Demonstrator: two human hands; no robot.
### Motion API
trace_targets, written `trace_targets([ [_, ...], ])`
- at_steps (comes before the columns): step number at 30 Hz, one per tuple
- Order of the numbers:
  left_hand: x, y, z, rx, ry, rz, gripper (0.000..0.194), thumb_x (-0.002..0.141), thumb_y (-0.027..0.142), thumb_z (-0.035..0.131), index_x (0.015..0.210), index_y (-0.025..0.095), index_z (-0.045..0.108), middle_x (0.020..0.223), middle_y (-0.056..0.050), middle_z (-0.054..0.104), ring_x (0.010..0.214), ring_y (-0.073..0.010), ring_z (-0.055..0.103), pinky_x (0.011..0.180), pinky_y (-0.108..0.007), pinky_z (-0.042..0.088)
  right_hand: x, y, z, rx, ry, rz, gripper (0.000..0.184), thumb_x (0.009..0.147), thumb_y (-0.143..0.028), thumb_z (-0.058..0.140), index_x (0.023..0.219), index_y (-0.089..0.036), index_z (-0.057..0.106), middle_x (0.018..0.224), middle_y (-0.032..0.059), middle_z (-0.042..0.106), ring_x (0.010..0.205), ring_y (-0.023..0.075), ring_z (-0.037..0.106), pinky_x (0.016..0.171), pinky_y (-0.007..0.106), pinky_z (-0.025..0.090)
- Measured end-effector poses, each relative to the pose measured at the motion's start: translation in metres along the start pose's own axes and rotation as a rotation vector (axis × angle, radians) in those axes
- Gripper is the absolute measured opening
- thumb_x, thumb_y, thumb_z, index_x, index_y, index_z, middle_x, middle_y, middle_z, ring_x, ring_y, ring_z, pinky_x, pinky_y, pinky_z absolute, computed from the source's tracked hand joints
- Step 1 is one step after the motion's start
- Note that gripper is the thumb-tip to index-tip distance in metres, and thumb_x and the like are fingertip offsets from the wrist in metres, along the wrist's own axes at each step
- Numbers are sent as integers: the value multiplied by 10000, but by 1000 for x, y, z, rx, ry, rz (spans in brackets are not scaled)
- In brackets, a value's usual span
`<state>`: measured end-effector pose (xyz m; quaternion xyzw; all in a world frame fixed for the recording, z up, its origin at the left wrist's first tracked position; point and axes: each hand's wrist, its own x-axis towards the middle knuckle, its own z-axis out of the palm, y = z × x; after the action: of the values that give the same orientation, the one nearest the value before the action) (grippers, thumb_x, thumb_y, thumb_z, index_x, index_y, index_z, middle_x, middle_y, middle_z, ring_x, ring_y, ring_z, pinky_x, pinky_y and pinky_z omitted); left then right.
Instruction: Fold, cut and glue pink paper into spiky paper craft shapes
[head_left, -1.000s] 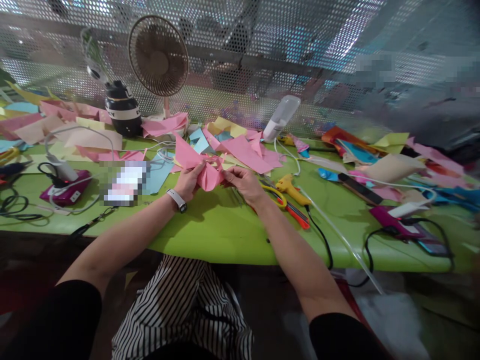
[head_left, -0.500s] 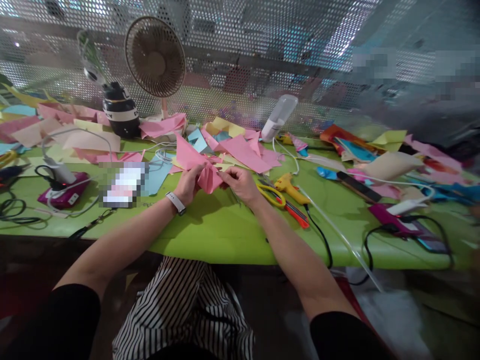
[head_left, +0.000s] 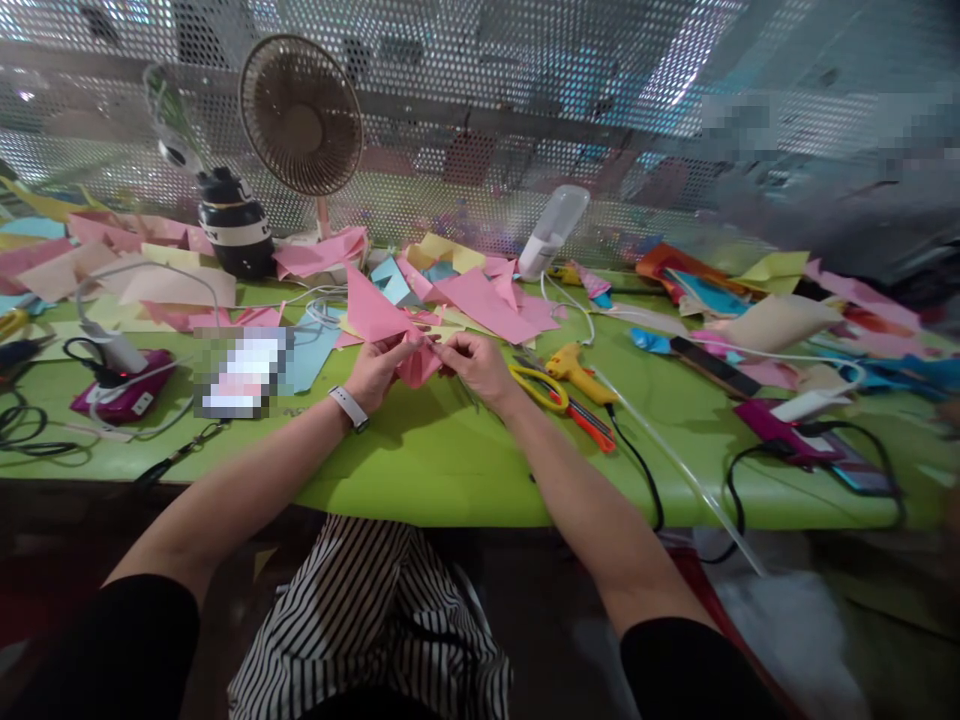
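L hand (head_left: 379, 370) & R hand (head_left: 481, 368) closer tog. at pink paper (head_left: 417, 373).

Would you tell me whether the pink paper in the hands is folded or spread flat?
Folded: the pink paper shows creases and angled flaps.

The held paper (head_left: 418, 371) is between phone (head_left: 246, 372) and glue gun (head_left: 580, 374).

The head camera looks forward and down; the hands (head_left: 373, 374) sit mid-view, perforated screen (head_left: 465, 130) beyond.
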<state>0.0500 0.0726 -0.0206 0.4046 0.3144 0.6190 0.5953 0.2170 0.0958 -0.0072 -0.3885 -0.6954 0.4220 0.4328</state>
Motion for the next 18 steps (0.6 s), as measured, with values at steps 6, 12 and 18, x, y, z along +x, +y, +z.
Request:
trace_targets([
  [6, 1, -4, -1, 5, -11, 33, 380, 624, 375, 899, 884, 125, 778, 976, -119, 778, 969, -239, 714, 977, -377, 512, 0, 3, 1, -17, -1, 7, 406, 736, -564, 703, 622, -188, 599, 522, -27, 556, 492, 113, 501, 506, 253, 382],
  [12, 3, -4, -2, 21, -14, 16, 421, 614, 405, 902, 906, 123, 788, 995, -130, 776, 970, -242, 713, 956, -358, 515, 0, 2, 1, -25, -4, 0, 384, 748, -532, 700, 616, -188, 592, 520, -30, 547, 497, 112, 495, 507, 256, 369],
  [18, 5, -4, -5, 26, -5, 13, 411, 613, 401, 900, 910, 142, 785, 947, -96, 778, 917, -201, 710, 877, -305, 523, 0, -1, 2, 98, -35, 63, 405, 742, -570, 701, 645, -192, 593, 531, -31, 551, 513, 117, 530, 517, 254, 415],
])
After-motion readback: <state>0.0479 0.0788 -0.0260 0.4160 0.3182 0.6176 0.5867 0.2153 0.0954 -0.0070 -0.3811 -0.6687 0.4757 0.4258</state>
